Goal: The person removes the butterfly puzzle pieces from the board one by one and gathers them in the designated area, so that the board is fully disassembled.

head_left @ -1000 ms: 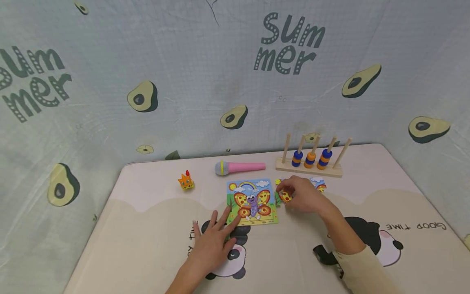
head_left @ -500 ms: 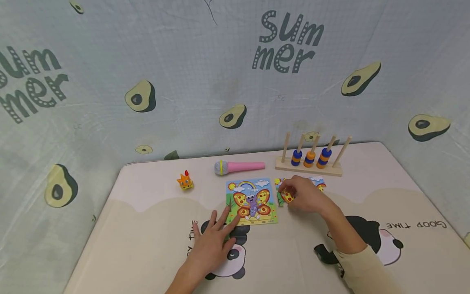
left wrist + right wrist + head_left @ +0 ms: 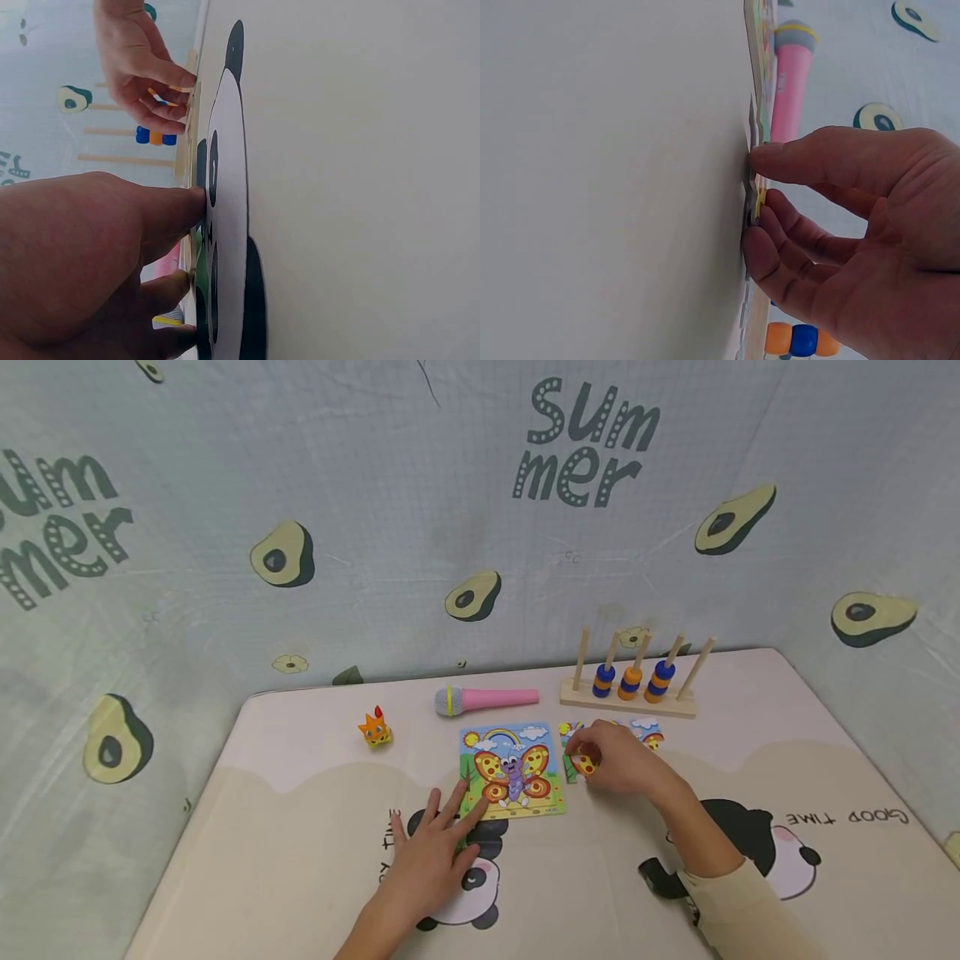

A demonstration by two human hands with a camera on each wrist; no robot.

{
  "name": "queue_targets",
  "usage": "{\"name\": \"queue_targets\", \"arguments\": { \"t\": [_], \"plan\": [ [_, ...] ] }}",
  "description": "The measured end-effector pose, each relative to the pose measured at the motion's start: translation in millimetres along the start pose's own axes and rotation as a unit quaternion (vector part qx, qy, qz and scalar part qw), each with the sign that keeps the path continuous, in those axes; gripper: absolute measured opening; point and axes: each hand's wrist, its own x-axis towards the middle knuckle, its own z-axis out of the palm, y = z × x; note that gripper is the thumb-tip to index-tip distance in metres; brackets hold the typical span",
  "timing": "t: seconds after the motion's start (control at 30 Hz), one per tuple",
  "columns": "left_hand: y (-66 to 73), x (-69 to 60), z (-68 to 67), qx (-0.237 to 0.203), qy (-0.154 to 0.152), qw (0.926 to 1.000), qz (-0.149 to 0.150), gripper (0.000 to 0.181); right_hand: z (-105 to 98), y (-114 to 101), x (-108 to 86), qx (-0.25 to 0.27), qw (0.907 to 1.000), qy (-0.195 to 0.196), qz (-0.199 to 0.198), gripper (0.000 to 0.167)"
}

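Note:
In the head view a square butterfly picture board (image 3: 517, 764) lies flat on the table. My left hand (image 3: 427, 864) rests beside its lower-left corner, fingers spread, the fingertips at the board's edge. Just right of the board, my right hand (image 3: 626, 762) pinches a small picture puzzle piece (image 3: 572, 768) low over the table. Other picture pieces (image 3: 651, 728) lie behind and partly under this hand. In the right wrist view the thumb and fingers of my right hand (image 3: 870, 217) hold the thin piece (image 3: 761, 196) by its edges, near the tabletop.
Behind the board lies a pink toy microphone (image 3: 498, 698). A wooden peg rack (image 3: 630, 697) with blue and orange rings stands at the back right. A small orange toy figure (image 3: 375, 727) is at the back left. A patterned cloth wall (image 3: 375, 485) rises behind the table.
The piece in my right hand has shifted slightly right, away from the board, leaving a thin gap. My left hand keeps its place. The head view has moved a little.

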Motion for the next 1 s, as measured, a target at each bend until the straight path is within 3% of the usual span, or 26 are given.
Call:
{"name": "queue_targets", "arguments": {
  "t": [1.0],
  "plan": [
    [-0.5,-1.6,-1.6,0.005,-0.004,1.0000,0.001,0.059,2.4,-2.7,-0.2,-0.011,0.9999,-0.008,0.003,0.039]
  ]
}}
